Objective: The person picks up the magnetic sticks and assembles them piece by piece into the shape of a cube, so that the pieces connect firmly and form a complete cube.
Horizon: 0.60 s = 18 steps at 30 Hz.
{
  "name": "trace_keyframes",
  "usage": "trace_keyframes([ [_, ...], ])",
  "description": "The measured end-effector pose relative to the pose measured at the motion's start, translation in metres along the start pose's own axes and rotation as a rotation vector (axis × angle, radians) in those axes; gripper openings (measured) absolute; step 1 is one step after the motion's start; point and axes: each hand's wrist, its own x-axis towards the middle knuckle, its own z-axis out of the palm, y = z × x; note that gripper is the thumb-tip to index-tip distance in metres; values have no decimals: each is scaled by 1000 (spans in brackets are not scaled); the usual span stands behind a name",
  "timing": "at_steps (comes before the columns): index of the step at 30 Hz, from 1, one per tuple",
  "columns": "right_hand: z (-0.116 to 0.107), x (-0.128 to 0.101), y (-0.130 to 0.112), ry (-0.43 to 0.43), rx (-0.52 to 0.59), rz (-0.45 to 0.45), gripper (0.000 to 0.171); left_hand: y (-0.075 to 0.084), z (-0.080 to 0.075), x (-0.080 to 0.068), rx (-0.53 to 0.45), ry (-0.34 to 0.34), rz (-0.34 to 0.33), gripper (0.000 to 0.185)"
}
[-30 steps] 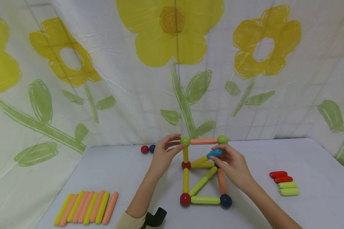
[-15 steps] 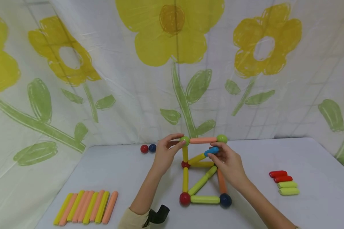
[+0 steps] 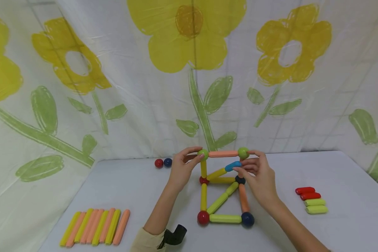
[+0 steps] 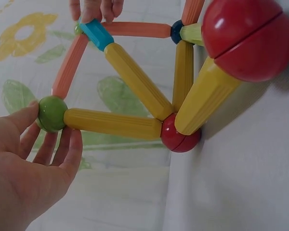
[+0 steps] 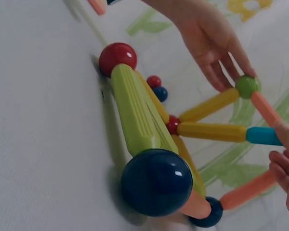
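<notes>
A toy frame of rods and balls stands on the table. My left hand pinches its upper-left green ball between thumb and fingers. With thumb on the end of a short blue rod, my right hand also reaches its index finger to the upper-right green ball. The blue rod continues a yellow rod that slants up from a red ball. A coral rod joins both green balls. Another coral rod rises from the rear dark blue ball, partly hidden by my right fingers.
Several yellow and coral rods lie in a row at the front left. Short red rods and lime rods lie at the right. A loose red ball and blue ball sit at the table's back edge.
My right hand has shifted slightly right, and its index finger now touches the upper-right green ball. The blue rod moved left, then stayed nearly in place. My left hand keeps its hold.
</notes>
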Motion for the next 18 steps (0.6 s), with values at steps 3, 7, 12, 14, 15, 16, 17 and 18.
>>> trace_keyframes([
  [3, -5, 4, 4, 3, -78, -41, 67, 1, 0, 0, -1, 0, -5, 29],
  [7, -12, 9, 13, -32, -147, -101, 75, 1, 1, 0, -5, -4, -14, 30],
  [12, -15, 13, 25, -140, -109, -63, 76, 0, 0, 0, -15, -7, -15, 30],
  [14, -15, 15, 27, -158, -85, -45, 74, 0, 0, 0, -15, -5, -13, 30],
  [15, -14, 15, 27, -156, -70, -41, 72, 0, 0, 0, -16, -5, -12, 29],
  [16, -13, 16, 28, -151, -57, -39, 70, 0, 0, 0, -15, -4, -10, 29],
  [17, -12, 16, 28, -143, -47, -42, 68, 0, 1, 0, -14, -3, -9, 29],
  [18, -11, 17, 28, -133, -36, -44, 66, 0, 1, 0, -12, -4, -8, 28],
])
